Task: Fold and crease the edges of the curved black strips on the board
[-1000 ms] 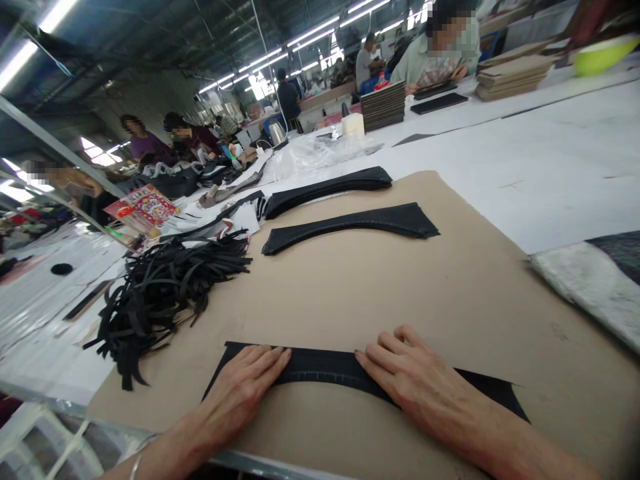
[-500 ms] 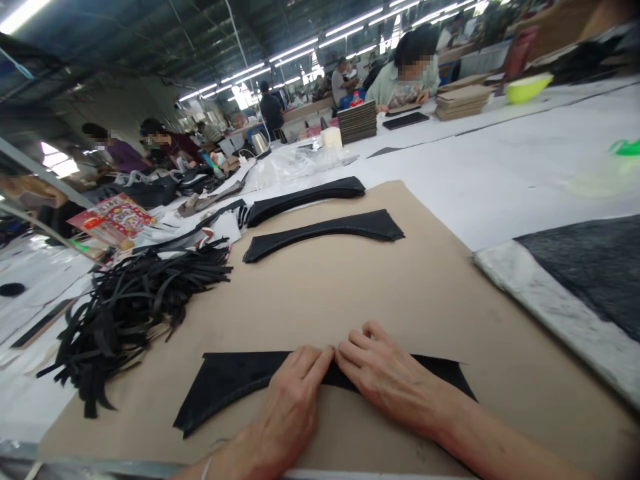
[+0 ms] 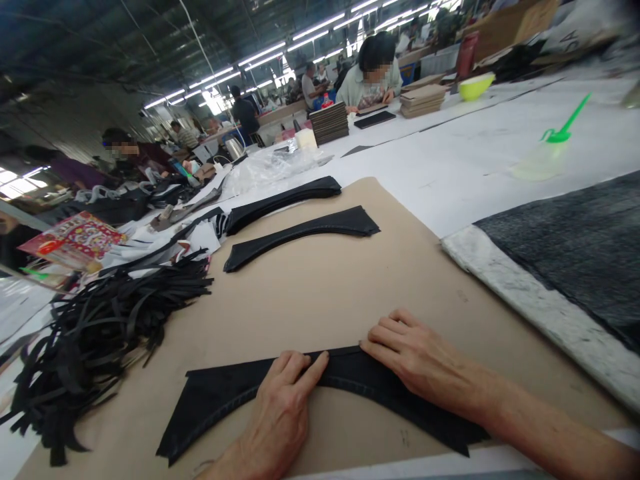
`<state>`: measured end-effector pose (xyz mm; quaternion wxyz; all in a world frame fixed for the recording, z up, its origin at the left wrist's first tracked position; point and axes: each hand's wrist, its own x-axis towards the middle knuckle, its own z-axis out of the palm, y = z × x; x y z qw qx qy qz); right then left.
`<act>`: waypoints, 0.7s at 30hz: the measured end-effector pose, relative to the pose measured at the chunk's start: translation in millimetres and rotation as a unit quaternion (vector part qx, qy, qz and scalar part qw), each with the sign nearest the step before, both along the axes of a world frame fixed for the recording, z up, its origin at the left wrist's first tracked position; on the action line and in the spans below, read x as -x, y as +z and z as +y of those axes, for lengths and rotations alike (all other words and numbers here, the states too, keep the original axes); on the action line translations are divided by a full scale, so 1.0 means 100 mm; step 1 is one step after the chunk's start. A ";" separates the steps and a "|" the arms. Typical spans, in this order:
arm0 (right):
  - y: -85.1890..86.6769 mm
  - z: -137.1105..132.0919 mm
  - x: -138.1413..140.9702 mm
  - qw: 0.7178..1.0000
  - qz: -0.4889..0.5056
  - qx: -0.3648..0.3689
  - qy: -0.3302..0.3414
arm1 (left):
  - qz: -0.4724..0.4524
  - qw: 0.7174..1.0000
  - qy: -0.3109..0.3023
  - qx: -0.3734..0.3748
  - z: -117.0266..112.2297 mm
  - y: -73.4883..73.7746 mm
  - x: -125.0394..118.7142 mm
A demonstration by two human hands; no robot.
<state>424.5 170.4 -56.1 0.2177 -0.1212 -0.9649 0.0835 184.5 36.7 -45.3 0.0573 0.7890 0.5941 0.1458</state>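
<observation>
A curved black piece of leather-like material [image 3: 220,390] lies flat on a brown sheet [image 3: 300,300], its inner curve towards me. A stitched-looking line runs along that curve. My left hand [image 3: 283,403] presses on the middle of the piece, fingers curled and index finger pointing along the upper edge. Further right, my right hand [image 3: 413,353] has its fingers closed in a pinch at the same edge, where a narrow fold shows between the hands. My right hand and forearm hide part of the piece's right end.
Two stacks of similar black pieces [image 3: 285,203] [image 3: 303,233] lie beyond. Black strips [image 3: 110,320] are heaped at left. At right are a dark-topped slab [image 3: 565,247] and a green-nozzled bottle [image 3: 545,153]. Across the table, a person [image 3: 373,73] works by stacked boards [image 3: 327,123].
My right hand has slid right along the upper edge, away from my left hand, uncovering more of the piece's middle. My left hand stays near the middle. The camera has turned right.
</observation>
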 end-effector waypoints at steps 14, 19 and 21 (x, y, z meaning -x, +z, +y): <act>-0.05 -0.06 -0.08 1.000 -0.002 -0.015 -0.010 | 0.080 0.992 -0.079 -0.049 0.12 0.00 -0.02; -0.07 -0.07 -0.08 1.000 -0.008 -0.019 -0.014 | 0.090 0.992 -0.084 -0.031 0.14 0.02 -0.04; -0.07 -0.07 -0.08 1.000 -0.004 -0.019 -0.017 | 0.073 0.995 -0.065 -0.030 0.13 0.03 -0.05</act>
